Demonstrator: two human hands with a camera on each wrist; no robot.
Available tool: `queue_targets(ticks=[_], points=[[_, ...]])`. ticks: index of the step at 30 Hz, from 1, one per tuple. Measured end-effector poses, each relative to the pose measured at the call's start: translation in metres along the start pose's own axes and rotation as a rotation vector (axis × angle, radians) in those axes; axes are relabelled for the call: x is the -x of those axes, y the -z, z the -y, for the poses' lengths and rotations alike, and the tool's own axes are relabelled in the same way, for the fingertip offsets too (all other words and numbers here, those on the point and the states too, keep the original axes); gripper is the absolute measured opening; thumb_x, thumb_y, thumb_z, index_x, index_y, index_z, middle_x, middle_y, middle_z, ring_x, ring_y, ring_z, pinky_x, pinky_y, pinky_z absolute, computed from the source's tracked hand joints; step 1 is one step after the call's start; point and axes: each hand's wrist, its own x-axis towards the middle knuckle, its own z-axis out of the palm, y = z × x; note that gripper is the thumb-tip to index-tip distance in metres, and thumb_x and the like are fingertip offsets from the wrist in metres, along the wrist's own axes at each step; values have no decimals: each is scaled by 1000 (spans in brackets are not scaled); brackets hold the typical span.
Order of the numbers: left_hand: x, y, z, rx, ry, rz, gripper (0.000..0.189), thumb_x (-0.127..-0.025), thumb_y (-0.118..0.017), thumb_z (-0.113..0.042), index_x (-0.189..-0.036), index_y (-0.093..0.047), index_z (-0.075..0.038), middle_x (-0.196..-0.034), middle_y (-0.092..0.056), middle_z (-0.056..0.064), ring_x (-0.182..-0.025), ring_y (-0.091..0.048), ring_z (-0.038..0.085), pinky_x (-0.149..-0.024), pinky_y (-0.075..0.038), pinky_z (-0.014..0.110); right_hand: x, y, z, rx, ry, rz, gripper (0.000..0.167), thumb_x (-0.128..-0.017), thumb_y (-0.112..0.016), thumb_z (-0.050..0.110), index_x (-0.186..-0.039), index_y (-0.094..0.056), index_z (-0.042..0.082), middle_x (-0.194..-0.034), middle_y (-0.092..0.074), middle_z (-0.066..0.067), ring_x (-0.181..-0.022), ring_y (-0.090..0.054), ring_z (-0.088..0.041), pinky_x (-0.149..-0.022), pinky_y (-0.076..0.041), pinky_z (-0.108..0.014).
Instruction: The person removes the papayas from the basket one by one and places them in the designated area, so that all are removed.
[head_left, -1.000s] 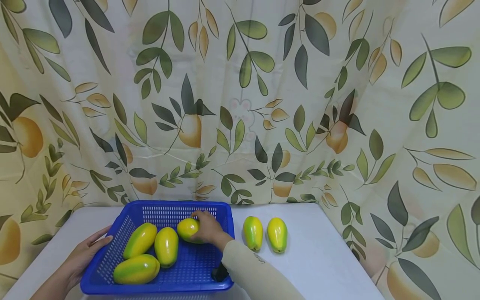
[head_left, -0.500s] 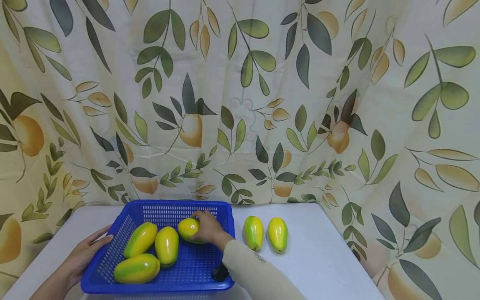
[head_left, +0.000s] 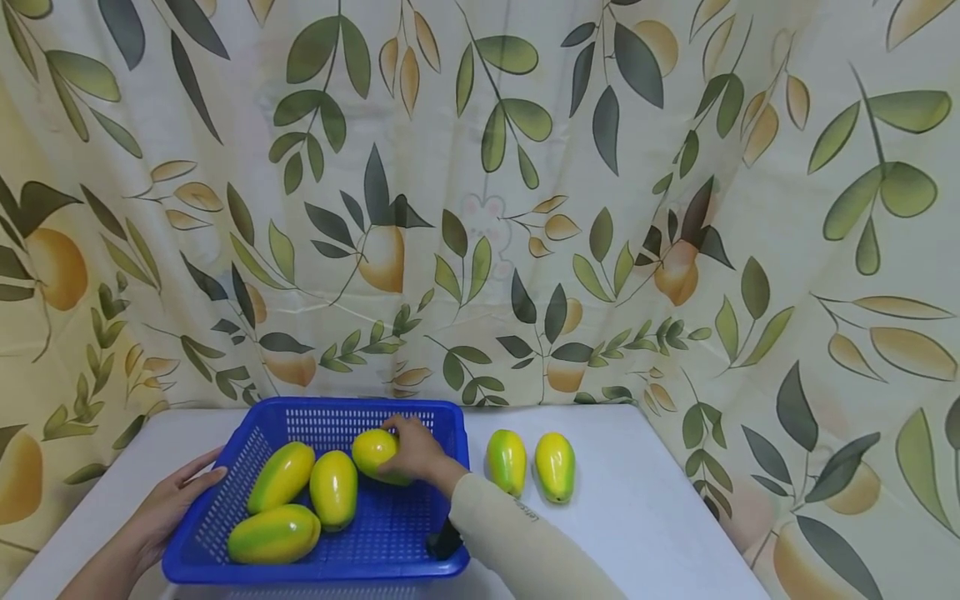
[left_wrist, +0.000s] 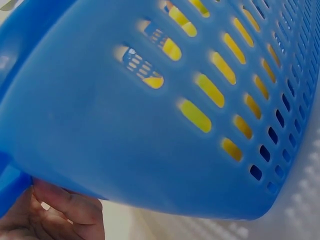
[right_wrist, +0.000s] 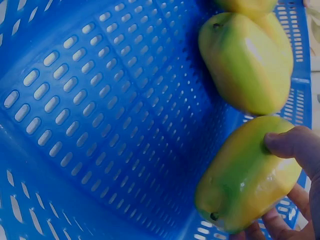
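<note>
A blue plastic basket (head_left: 345,573) with slotted walls stands on the table. At its left side my left hand (head_left: 167,510) grips the rim; in the left wrist view its curled fingers (left_wrist: 70,212) show below the rim. My right hand (head_left: 416,454) reaches into the basket and holds a yellow-green mango (head_left: 372,454) near the back right. The right wrist view shows the thumb on top of this mango (right_wrist: 245,175) and fingers beneath it. Left of it in the basket lie a mango (head_left: 333,490), another mango (head_left: 281,477) and a front mango (head_left: 274,534).
Two more mangoes, a left one (head_left: 506,463) and a right one (head_left: 555,467), lie on the white table (head_left: 622,533) right of the basket. Behind the table hangs a leaf-and-fruit patterned curtain (head_left: 480,333). A black object (head_left: 444,542) shows under the right forearm.
The right hand and its mango have shifted very slightly left and toward the back of the basket. The left hand and the other mangoes stay in place.
</note>
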Motion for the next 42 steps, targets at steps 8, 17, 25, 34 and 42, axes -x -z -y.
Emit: queue_targets(ticks=[8, 17, 25, 34, 42], points=[[0, 0, -1, 1, 2, -5, 81, -97, -59, -45, -159, -14, -19, -100, -68, -6, -89, -68, 15, -80, -58, 38, 1, 9, 6, -18, -8, 5, 65, -68, -88, 16, -125, -59, 9, -110, -58, -7, -97, -56, -20, -87, -52, -40], [1, -2, -1, 1, -2, -11, 82, -97, -60, -45, -159, -14, -19, -100, -68, -7, -89, -68, 15, -80, -58, 38, 10, 25, 10, -10, 0, 10, 66, -70, -87, 19, -128, -57, 9, -111, -58, -9, -99, -58, -21, -85, -52, -36], [0, -1, 0, -1, -2, -15, 82, -97, -59, -45, -159, -14, -18, -100, -68, -8, -89, -68, 15, -80, -58, 38, 15, 33, 13, -43, -19, 30, 74, -72, -82, 25, -138, -52, 10, -113, -61, -10, -101, -56, -22, -84, -52, -38], [0, -1, 0, -2, 8, -18, 86, -97, -59, -46, -159, -10, -14, -100, -68, -6, -89, -68, 15, -79, -58, 38, 22, 41, 17, -66, -31, 55, 70, -74, -81, 30, -136, -56, 10, -115, -59, -11, -100, -55, -22, -82, -54, -39], [-1, -1, -2, -9, 7, -12, 86, -97, -58, -46, -159, -9, -13, -101, -68, -5, -90, -68, 15, -80, -58, 39, 29, 50, 16, -67, -23, 58, 70, -74, -81, 30, -135, -55, 9, -120, -61, -14, -104, -58, -25, -84, -55, -40]])
